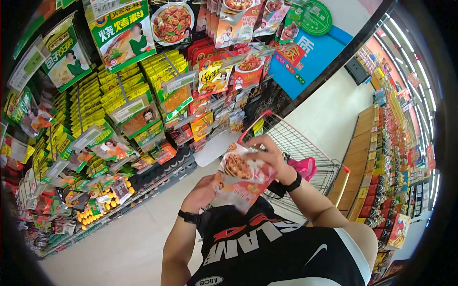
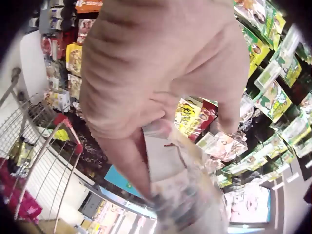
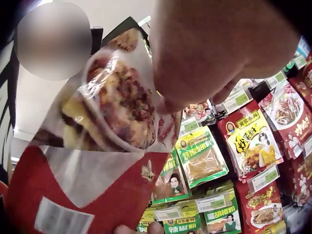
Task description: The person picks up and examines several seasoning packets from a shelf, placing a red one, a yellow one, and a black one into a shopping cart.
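Closest to the body, a smooth black shirt (image 1: 257, 243) is marked with white block lettering, and a dark band is worn on each wrist. Just beyond it, a flat, glossy plastic packet (image 1: 241, 174), printed with a bowl of food above a reddish lower part, is held up before the chest. Its left edge is gripped by the left hand (image 1: 202, 193), and its upper right edge is clamped in the bent fingers of the right hand (image 1: 267, 155); its film is creased and shines under the light. Beyond it, to the right, a wire-mesh cart (image 1: 268, 113) is edged in red, and a crumpled pink bundle (image 1: 304, 167) is carried in it. On the left, a rack is packed with thin yellow-green sachets (image 1: 102, 88), lined up in tight rows and fronted by large flat green packets (image 1: 121, 38). Farther off, a smooth blue board (image 1: 310, 62) is mounted beside the rack. At far right, a long wood-panelled shelf (image 1: 360, 143) is crowded with goods.
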A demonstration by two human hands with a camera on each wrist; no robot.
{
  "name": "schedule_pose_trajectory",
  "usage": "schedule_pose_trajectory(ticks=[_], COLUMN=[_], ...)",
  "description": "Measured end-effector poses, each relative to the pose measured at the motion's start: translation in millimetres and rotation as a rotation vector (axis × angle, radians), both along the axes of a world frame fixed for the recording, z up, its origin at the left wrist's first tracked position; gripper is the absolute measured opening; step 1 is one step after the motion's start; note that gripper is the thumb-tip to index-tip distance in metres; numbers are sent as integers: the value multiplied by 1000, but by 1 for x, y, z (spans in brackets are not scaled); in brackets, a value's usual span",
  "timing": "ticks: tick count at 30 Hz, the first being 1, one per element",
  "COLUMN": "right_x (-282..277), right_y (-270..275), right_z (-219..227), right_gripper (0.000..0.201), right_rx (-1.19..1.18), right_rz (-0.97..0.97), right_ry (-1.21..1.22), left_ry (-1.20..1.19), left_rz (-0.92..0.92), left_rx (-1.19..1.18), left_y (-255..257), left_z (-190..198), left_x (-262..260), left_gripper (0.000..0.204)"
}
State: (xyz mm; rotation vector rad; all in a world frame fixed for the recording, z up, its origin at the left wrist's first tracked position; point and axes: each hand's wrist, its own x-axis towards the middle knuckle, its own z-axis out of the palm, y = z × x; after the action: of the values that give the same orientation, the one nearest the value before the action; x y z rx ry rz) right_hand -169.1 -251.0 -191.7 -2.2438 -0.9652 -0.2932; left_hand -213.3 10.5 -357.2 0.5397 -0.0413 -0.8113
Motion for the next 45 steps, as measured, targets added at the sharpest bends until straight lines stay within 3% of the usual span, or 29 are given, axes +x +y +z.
schedule_pose_trajectory(ticks=[2,3,6,9,10,11,13,15,18,20,21,22,24,27,32,35,38,39,45], right_x=[0,-5,0,-4,-5,-7,-14,-29,-45,-60,-66,-68,-61,-53,-39,-26,-7,1,79], right_y=[6,3,-3,2,7,8,8,-9,-13,-11,-4,6,7,20,-1,-22,-47,-56,-88], right_z=[-3,-3,-29,-41,-37,-54,-64,-56,-49,-95,-75,-86,-85,-62,-56,-51,-43,-38,-12], right_gripper=[26,32,41,56,66,57,49,49,40,50,58,62,48,34,34,25,22,20,18], right_rx=[59,165,228,418,357,512,478,87,183,496,370,507,887,859,802,833,993,1010,933], right_rz=[-55,-69,-103,-83,-118,-180,-268,-324,-119,-132,-230,-295,-59,-144,-188,-149,-138,-172,-129], right_ry=[-5,221,161,298,189,327,489,542,820,873,822,757,937,749,682,633,709,783,570], left_ry=[-292,-266,-474,-546,-588,-632,-694,-716,-634,-698,-725,-754,-780,-810,-955,-1035,-889,-980,-1281], left_rz=[-16,-47,-180,-57,-26,73,191,320,429,467,493,517,540,536,485,356,398,350,524], left_rx=[263,298,447,634,709,742,806,847,807,812,820,827,824,868,901,913,532,546,766], left_y=[0,1,12,10,10,7,6,0,-10,-16,-20,-24,-33,-39,-53,-51,-43,-33,-27], left_z=[11,25,32,52,56,49,48,66,61,72,76,81,89,105,110,141,166,182,275], left_x=[1,1,-1,-11,-13,-15,-16,-17,-14,-9,-8,-5,2,16,35,39,54,67,134], left_gripper=[30,23,41,34,33,27,25,23,23,21,20,20,23,23,23,26,36,41,33])
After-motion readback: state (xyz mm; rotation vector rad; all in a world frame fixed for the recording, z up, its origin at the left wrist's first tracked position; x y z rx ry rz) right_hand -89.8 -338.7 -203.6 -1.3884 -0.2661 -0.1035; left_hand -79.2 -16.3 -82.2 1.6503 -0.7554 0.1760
